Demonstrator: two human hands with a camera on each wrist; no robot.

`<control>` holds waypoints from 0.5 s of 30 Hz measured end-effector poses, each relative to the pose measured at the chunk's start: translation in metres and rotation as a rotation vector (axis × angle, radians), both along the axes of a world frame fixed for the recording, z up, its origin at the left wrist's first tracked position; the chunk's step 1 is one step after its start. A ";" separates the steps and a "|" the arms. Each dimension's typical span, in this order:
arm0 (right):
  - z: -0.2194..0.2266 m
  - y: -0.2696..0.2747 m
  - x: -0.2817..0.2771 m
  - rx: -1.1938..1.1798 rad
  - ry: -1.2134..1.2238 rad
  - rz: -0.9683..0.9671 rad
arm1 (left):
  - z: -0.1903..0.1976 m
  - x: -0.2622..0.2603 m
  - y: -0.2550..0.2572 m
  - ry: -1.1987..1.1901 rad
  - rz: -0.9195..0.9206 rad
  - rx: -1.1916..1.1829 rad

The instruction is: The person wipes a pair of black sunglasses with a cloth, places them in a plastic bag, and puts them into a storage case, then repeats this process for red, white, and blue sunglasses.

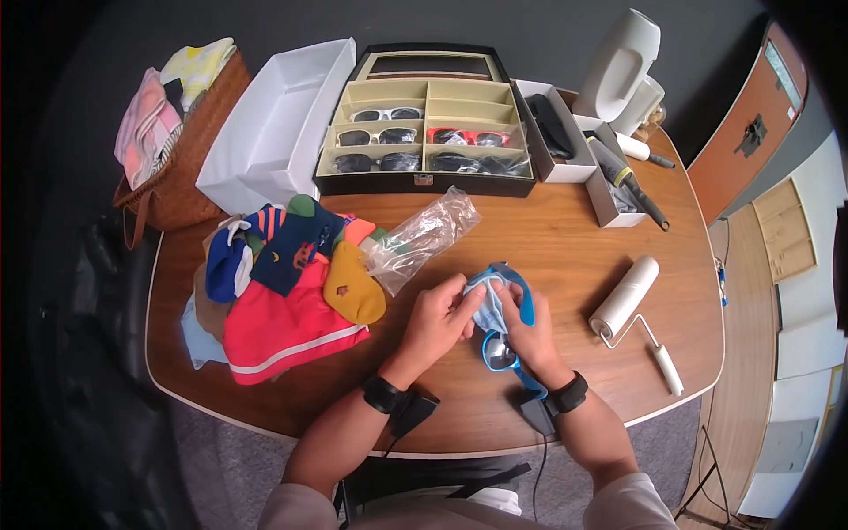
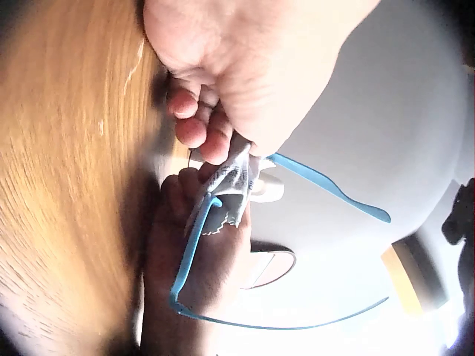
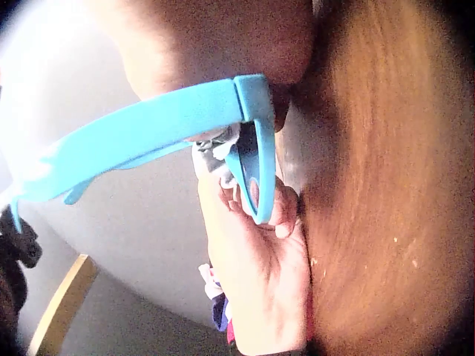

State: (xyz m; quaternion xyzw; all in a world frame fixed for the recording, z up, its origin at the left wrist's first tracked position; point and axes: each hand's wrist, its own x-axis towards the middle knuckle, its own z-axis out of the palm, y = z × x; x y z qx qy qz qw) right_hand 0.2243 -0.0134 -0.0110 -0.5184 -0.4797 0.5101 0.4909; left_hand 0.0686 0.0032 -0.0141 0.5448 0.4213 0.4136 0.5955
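Note:
A pair of blue-framed sunglasses (image 1: 500, 352) is held over the front of the table, temples unfolded, one dark lens uncovered toward the person. A thin light-blue cloth (image 1: 488, 311) wraps the other lens. My left hand (image 1: 435, 320) pinches the cloth from the left, thumb on top. From the right, my right hand (image 1: 532, 334) grips the sunglasses through the cloth near the bridge, its thumb pressing on the fabric. In the left wrist view, the bunched cloth (image 2: 236, 174) lies between both hands' fingers. A blue temple (image 3: 163, 119) crosses the right wrist view, partly hiding the right hand.
An open display case (image 1: 424, 184) with several sunglasses stands at the back, beside a white box (image 1: 265, 159) and a wicker basket (image 1: 190, 141). Clothes (image 1: 283, 327) lie left, with a clear plastic sleeve (image 1: 428, 234) alongside. A lint roller (image 1: 625, 296) lies right.

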 end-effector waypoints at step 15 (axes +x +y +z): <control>0.011 0.005 0.004 0.009 0.220 0.215 | -0.012 0.001 0.013 -0.356 0.228 0.017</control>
